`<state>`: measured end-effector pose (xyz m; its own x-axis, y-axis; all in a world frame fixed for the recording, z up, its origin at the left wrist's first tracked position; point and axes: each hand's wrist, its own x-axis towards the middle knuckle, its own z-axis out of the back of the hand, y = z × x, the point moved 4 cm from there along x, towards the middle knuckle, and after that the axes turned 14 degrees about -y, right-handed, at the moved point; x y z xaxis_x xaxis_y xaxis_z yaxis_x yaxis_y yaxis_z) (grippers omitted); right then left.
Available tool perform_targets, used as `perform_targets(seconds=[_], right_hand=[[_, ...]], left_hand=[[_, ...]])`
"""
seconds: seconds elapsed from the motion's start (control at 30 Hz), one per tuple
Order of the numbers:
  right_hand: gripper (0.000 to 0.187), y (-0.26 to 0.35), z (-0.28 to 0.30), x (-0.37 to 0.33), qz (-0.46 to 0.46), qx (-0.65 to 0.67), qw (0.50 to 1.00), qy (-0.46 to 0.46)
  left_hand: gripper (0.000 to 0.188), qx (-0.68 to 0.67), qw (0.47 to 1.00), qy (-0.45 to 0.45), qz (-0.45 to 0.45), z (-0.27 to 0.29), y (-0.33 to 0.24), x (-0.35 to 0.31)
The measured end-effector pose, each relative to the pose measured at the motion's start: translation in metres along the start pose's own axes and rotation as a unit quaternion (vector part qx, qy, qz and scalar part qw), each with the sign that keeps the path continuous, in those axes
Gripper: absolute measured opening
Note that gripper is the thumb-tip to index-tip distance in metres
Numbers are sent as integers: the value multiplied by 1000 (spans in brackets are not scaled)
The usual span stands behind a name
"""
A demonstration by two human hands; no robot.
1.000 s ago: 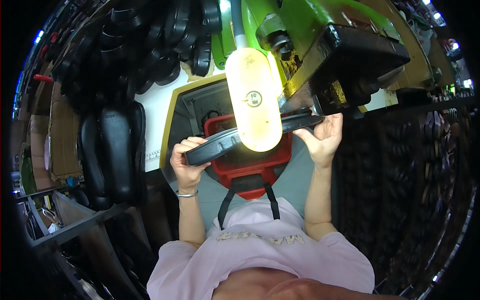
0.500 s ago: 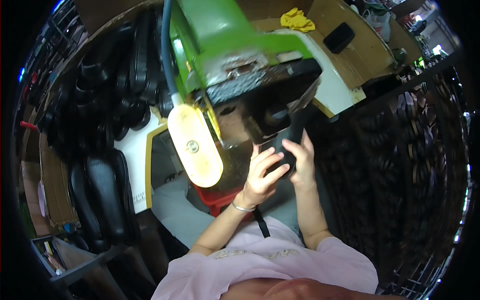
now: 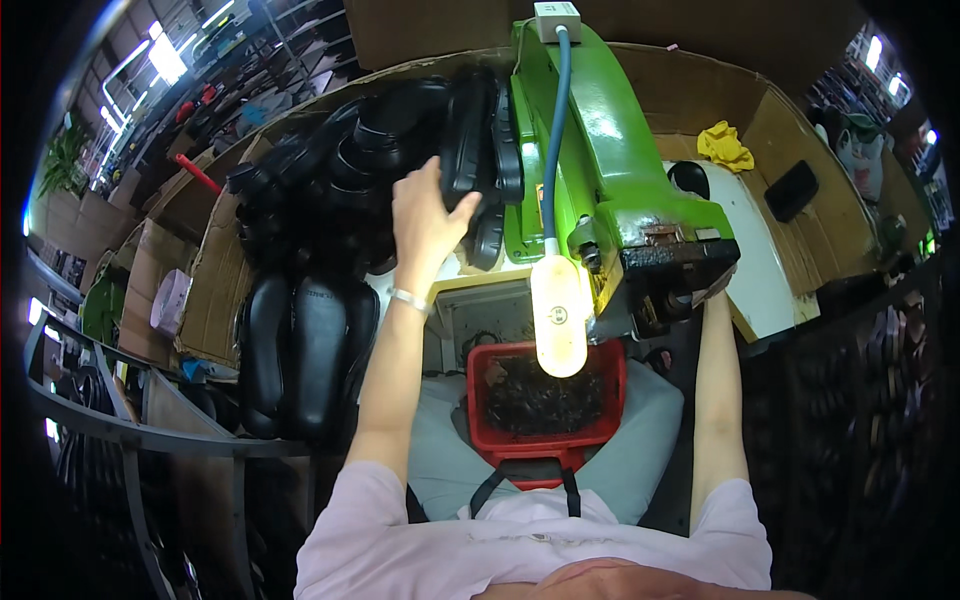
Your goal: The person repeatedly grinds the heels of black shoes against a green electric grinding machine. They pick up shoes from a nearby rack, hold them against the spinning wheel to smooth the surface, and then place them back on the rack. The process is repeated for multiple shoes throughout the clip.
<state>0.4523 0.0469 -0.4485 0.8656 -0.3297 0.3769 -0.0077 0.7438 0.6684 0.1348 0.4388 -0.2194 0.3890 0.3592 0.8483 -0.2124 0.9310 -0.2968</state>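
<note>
My left hand reaches to the pile of black shoe soles left of the green machine. Its thumb and fingers are apart, at the near end of one upright sole. Whether they touch it is hard to tell. My right hand is at the right side of the machine's dark head, which covers most of it. Its fingers and anything in them are hidden. A lit yellow-white lamp hangs from a blue-grey cable beside the head.
Between my knees stands a red bin with dark scraps. Long black soles lie at the left. On the right, a cardboard-walled white table carries a yellow cloth and a black block. A metal rail runs at lower left.
My hands have moved apart from the dark piece they held together under the machine head. The left went to the sole pile, the right to the head's right side. The view has shifted.
</note>
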Motion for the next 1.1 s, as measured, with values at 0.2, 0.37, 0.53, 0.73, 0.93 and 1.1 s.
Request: perform_targets(seconds=[0.2, 0.37, 0.53, 0.73, 0.93, 1.1], right_hand=[[48, -36, 56, -30, -91, 351, 932, 24], [33, -17, 150, -156, -50, 361, 927, 89], [94, 59, 177, -312, -273, 590, 617, 444], [97, 41, 194, -260, -163, 612, 752, 181], [89, 51, 210, -197, -76, 538, 834, 95], [84, 58, 200, -204, -87, 533, 836, 98]], left_hand=[[27, -155, 967, -100, 174, 40, 1, -9], [43, -367, 854, -206, 306, 182, 11, -116], [61, -377, 838, -33, 394, 216, 6, -212], [50, -455, 791, 209, 352, 112, -69, -234], [41, -469, 817, 159, 296, 35, -109, -191], [45, -441, 833, 125, 309, 45, -94, -193]])
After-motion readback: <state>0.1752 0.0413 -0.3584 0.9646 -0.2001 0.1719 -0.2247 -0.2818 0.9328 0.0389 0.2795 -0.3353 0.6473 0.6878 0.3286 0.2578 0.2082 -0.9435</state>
